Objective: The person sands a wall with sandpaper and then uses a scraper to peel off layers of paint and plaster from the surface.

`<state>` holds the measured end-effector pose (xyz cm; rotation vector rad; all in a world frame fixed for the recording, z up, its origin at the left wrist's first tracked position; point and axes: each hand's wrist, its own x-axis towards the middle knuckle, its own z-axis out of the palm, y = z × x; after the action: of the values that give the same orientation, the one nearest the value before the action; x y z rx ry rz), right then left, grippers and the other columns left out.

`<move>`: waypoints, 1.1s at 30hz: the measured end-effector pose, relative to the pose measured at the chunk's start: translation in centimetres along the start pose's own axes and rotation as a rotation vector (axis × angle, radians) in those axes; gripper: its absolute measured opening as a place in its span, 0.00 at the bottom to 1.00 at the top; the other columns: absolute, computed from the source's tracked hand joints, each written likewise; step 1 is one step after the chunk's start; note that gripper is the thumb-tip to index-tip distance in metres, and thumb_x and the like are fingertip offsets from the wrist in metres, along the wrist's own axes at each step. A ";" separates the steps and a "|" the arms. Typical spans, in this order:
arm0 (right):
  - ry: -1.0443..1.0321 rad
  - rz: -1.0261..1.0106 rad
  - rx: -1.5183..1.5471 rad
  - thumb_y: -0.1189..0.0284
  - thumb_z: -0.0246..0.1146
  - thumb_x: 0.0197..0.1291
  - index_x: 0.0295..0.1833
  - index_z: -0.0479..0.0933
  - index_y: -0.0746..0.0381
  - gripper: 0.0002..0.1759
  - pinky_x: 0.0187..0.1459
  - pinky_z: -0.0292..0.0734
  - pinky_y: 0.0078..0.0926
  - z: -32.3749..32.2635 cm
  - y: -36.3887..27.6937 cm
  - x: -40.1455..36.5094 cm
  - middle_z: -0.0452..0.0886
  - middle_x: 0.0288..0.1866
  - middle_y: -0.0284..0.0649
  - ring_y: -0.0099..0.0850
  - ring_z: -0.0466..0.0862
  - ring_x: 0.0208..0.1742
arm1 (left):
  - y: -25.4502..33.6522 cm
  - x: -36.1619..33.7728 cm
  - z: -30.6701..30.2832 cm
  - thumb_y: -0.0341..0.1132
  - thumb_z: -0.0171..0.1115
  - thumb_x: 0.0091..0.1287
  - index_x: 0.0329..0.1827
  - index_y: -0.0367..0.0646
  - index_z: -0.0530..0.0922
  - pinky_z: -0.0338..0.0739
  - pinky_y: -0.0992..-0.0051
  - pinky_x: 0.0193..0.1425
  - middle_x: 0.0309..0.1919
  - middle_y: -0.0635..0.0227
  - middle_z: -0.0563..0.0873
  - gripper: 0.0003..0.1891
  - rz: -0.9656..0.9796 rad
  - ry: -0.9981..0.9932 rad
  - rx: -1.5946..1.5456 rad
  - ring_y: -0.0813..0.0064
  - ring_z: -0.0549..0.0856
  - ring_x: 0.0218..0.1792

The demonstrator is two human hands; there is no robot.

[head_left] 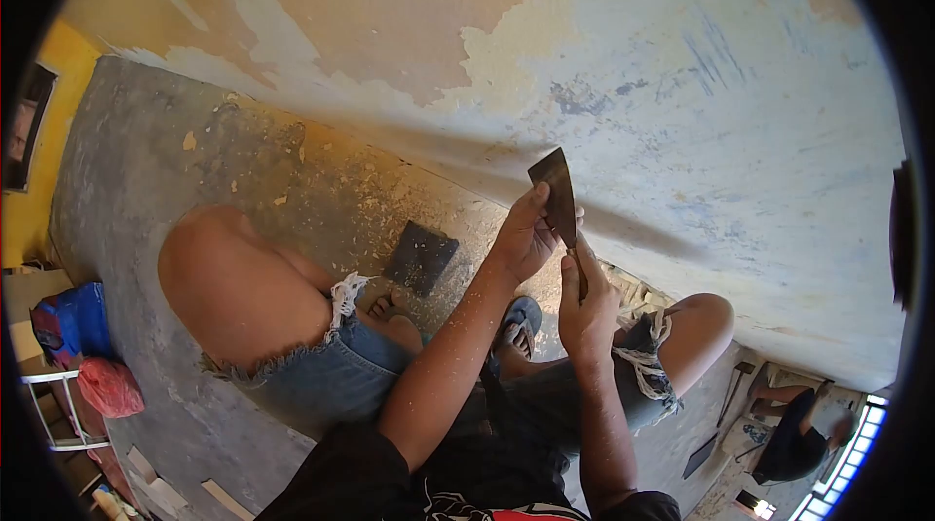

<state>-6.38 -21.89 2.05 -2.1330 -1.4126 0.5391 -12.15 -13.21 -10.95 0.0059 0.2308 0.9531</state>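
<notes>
A metal scraper [557, 192] with a wide dark blade points up toward the wall. My right hand [588, 312] is wrapped round its handle. The blade is pinched between the thumb and fingers of my left hand [529, 237], whose far fingers are partly hidden behind it. Just past the blade stands the wall [623, 151], its paint partly scraped off in patches. Paint flakes [370, 185] lie scattered on the floor along the wall's foot, and small bits cling to my forearms. A dark square piece [422, 258] lies on the floor left of my hands.
My bent knees and sandalled feet frame the floor below. Another person [797, 438] crouches by the wall at the lower right. At the left are a blue bag [80, 319], a red plastic bag [109, 387] and a white metal frame [60, 412].
</notes>
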 end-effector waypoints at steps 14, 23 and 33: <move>0.011 0.010 -0.252 0.73 0.60 0.67 0.64 0.79 0.54 0.20 0.38 0.79 0.36 -5.7 -0.2 0.0 0.86 0.39 0.52 0.40 0.88 0.35 | -3.8 -0.9 4.9 0.59 0.60 0.69 0.57 0.49 0.70 0.75 0.57 0.56 0.48 0.63 0.77 0.26 -0.251 0.097 0.088 0.69 0.78 0.50; -0.094 0.023 -0.310 0.72 0.58 0.68 0.63 0.79 0.55 0.19 0.37 0.77 0.41 -7.1 -4.0 1.0 0.84 0.34 0.53 0.47 0.85 0.33 | -4.3 -0.5 9.2 0.57 0.61 0.67 0.41 0.49 0.70 0.66 0.82 0.28 0.24 0.74 0.73 0.21 -0.189 0.330 0.134 0.83 0.72 0.24; -0.054 -0.124 -0.222 0.74 0.56 0.69 0.60 0.80 0.62 0.17 0.39 0.77 0.45 -6.4 -4.6 1.8 0.83 0.33 0.57 0.52 0.84 0.34 | -2.1 0.2 9.4 0.64 0.42 0.69 0.28 0.50 0.69 0.60 0.78 0.27 0.16 0.78 0.67 0.26 -0.278 0.173 0.295 0.81 0.66 0.20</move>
<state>-5.25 -20.06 9.80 -2.1948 -1.6915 0.4113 -8.43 -13.36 -2.02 0.1591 0.5171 0.6361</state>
